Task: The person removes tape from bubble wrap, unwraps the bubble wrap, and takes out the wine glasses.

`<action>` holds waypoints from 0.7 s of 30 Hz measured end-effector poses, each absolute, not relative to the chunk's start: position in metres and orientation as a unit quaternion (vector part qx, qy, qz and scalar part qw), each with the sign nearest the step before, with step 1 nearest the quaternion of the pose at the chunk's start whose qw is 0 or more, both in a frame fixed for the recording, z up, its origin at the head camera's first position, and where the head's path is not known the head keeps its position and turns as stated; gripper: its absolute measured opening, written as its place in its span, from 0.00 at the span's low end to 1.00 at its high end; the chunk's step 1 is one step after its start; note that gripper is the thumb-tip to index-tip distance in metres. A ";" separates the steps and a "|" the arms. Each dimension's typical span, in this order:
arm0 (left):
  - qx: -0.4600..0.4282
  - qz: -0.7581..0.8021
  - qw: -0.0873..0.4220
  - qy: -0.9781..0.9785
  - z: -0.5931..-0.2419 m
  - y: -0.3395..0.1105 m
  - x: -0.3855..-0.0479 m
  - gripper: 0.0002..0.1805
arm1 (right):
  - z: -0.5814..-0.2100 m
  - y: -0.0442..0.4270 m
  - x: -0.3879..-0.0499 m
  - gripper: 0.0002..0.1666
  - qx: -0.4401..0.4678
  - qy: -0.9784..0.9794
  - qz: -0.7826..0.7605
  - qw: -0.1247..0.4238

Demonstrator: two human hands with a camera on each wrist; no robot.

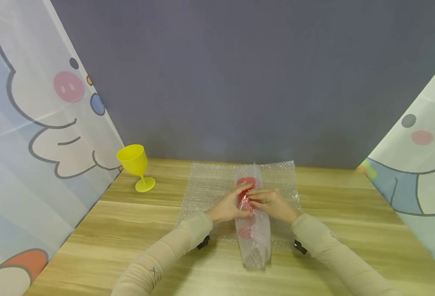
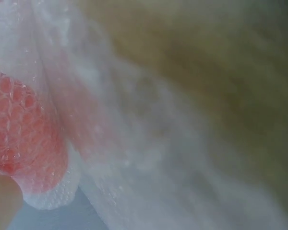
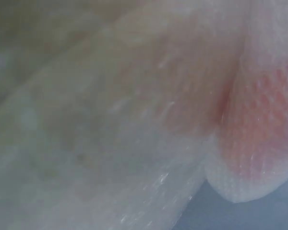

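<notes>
A red object [image 1: 246,205] lies inside a folded strip of bubble wrap [image 1: 256,242] at the table's middle; its full shape is hidden. The left hand [image 1: 229,206] curves round the wrap's left side, thumb nearer the front. From the right, the right hand [image 1: 274,203] pinches the wrap over the red object, its fingertips close to the left hand's. In the left wrist view the red object [image 2: 24,134] shows through the bubbles beside a fingertip; in the right wrist view red [image 3: 261,120] shows through the wrap's rounded end.
A flat bubble wrap sheet [image 1: 206,181] spreads beneath and to both sides of the strip. A yellow goblet [image 1: 133,162] stands upright at the table's back left. A dark grey panel [image 1: 239,82] rises behind the wooden table [image 1: 128,230], with printed cloths on both sides.
</notes>
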State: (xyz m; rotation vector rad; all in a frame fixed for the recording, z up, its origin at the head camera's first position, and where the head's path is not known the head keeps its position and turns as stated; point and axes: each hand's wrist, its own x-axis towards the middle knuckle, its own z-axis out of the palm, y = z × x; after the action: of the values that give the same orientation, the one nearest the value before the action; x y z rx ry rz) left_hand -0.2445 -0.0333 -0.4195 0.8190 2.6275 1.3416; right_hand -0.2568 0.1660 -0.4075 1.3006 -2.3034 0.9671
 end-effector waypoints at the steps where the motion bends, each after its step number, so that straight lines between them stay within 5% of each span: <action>1: 0.268 0.440 0.042 0.856 -0.420 -0.033 -0.244 0.49 | -0.408 0.165 -0.257 0.14 0.458 -0.806 0.338 0.162; 12: 0.281 0.453 0.035 0.845 -0.422 -0.034 -0.246 0.49 | -0.405 0.160 -0.262 0.10 0.507 -0.777 0.308 0.211; 21: 0.289 0.452 0.033 0.843 -0.420 -0.035 -0.245 0.48 | -0.406 0.157 -0.264 0.08 0.481 -0.789 0.326 0.199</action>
State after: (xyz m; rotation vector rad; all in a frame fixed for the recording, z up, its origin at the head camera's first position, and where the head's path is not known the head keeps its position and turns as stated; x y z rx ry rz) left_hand -0.2449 -0.0347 -0.4198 0.8897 2.5953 1.3909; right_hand -0.2645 0.1570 -0.4064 1.3452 -2.2063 0.9112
